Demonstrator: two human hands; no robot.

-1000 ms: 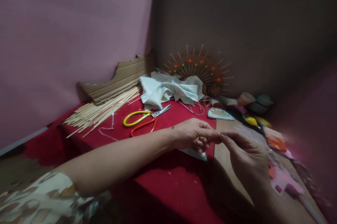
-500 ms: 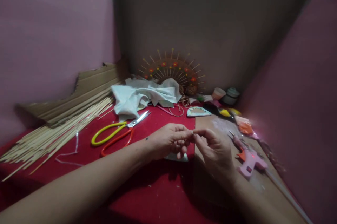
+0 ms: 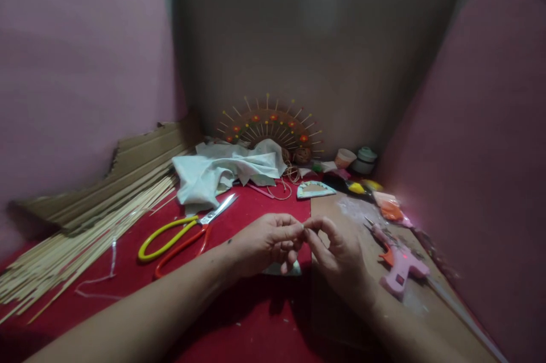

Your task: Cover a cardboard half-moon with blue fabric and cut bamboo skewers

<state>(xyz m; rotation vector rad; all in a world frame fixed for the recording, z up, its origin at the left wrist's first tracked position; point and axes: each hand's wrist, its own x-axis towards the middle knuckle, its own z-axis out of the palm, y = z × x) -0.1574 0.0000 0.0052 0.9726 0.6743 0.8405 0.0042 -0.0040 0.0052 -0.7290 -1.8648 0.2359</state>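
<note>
Two hands are meeting fingertip to fingertip over the middle of the bench (image 3: 256,317), which is lying under a red cloth. Reaching in from the lower left, the left hand (image 3: 267,240) is curling its fingers inward and pressing thumb against forefinger. Coming up from the lower right, the right hand (image 3: 335,249) is pinching in the same way, and the two pinches are touching at one spot. Whatever is sitting between the fingertips is too small to make out, so I cannot tell what either hand is gripping. Just under the left hand, a pale flat piece (image 3: 281,268) is lying on the cloth, mostly hidden by the knuckles.

Left of the hands, yellow-and-orange-handled scissors (image 3: 183,230) are resting with blades pointing toward a crumpled white cloth (image 3: 222,172). Farther left, a bundle of thin wooden sticks (image 3: 85,232) is fanning out beside a torn strip of cardboard (image 3: 140,164). Behind the cloth, a half-round decorated fan (image 3: 268,127) with red flowers and yellow-tipped spokes is standing against the back wall. A small half-round piece (image 3: 314,189) is lying near it. On the brown board (image 3: 341,209) to the right, a pink glue gun (image 3: 398,263) is lying well apart from the right hand, with small pots (image 3: 356,159) and coloured scraps (image 3: 384,203) beyond.
</note>
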